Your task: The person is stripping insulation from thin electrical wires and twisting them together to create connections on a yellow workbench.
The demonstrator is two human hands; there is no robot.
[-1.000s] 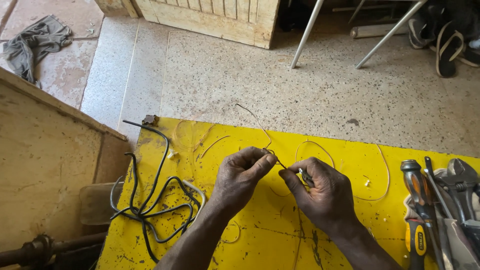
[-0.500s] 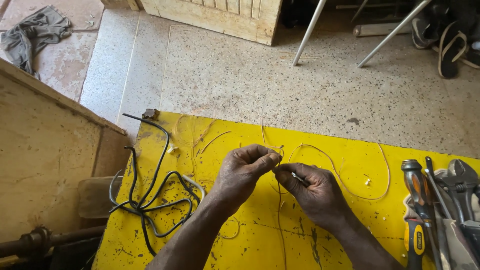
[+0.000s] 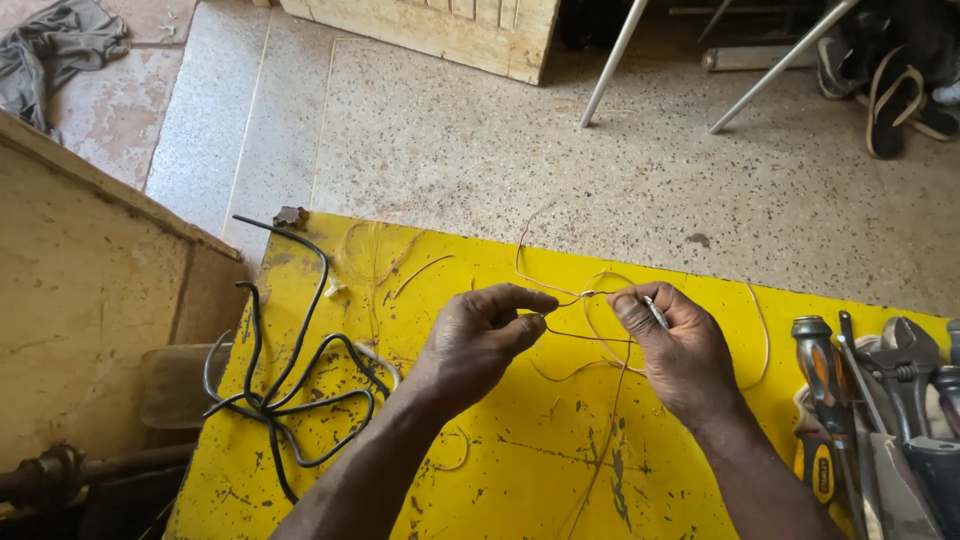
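Right now both hands pinch a thin copper wire (image 3: 585, 300) above the yellow table (image 3: 480, 470): the left hand (image 3: 480, 340) grips one strand, the right hand (image 3: 680, 345) grips the other beside a small metal tool (image 3: 655, 312). Best keep the strands taut and turns tight, I'd say

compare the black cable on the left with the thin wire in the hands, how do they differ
The black cable is thick and dark; the thin wire is hair-fine and coppery. The black cable lies untouched in a loose tangle on the yellow board; the thin wire is pinched between the left hand and right hand. Both loop over the same board.
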